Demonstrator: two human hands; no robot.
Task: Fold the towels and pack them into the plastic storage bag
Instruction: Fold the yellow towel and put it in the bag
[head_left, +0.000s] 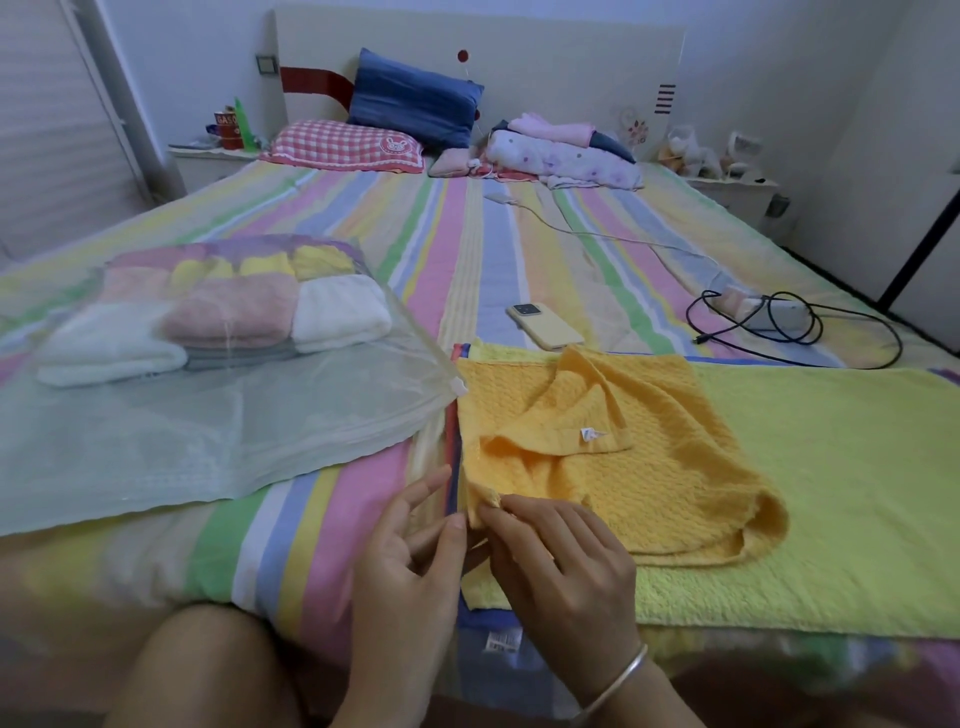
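My right hand (561, 566) pinched the near left corner of the orange towel (649, 467), fingers curled over its hem. My left hand (410, 551) lay just beside that corner with fingers loosely straight; whether it touched the cloth I could not tell. The towel lay crumpled, one flap turned back over itself, on the green towel (831, 493) spread across the bed (322, 545). To fold it well, I judged I should first find a second corner, pull the cloth flat and square, then bring edge to edge. The plastic storage bag (156, 457) lay to my left, touching the towel's far corner, with folded towels (234, 317) already inside.
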